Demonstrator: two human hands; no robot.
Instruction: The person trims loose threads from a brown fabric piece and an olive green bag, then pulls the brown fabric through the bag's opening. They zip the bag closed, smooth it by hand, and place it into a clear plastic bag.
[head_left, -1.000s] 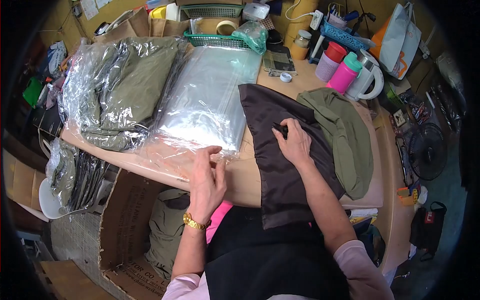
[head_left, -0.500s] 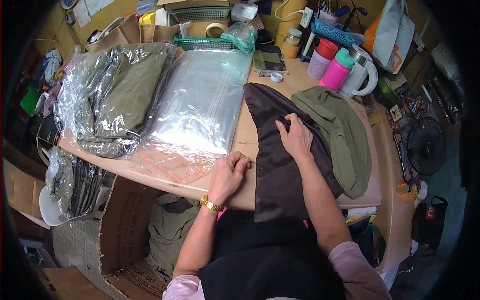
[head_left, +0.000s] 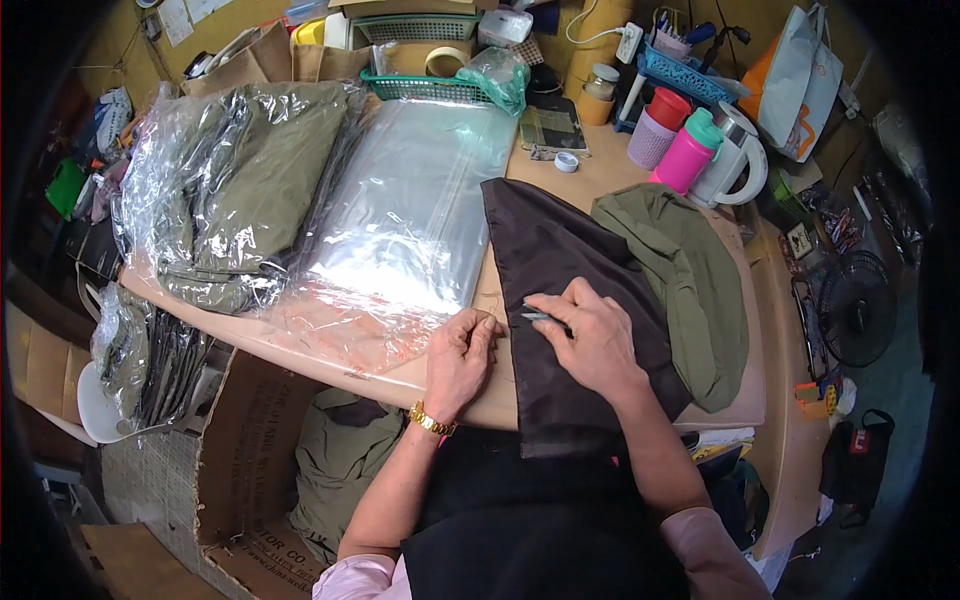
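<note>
A dark brown piece of smooth cloth (head_left: pixel 575 240) lies over the table's front edge, with an olive-green garment part (head_left: pixel 685 290) bunched along its right side. My right hand (head_left: pixel 590 335) is above the brown cloth, closed on small thread snips (head_left: pixel 540 317) whose metal tips point left toward the cloth's left edge. Most of the snips is hidden in my palm. My left hand (head_left: pixel 462 362) rests on the table just left of that edge, fingers curled and pinched together. Whatever may be between those fingers is too small to make out.
Clear plastic bags (head_left: pixel 400 210) are stacked left of the cloth, beside bagged olive garments (head_left: pixel 260 190). A pink bottle (head_left: pixel 687 155), a red-lidded cup (head_left: pixel 660 130) and a kettle (head_left: pixel 730 165) stand at the back right. Below, a cardboard box (head_left: pixel 245 450) holds olive cloth.
My right hand has come down and left across the brown cloth, and the snips' tips now show near its left edge. My left hand stays pinched at nearly the same place.
</note>
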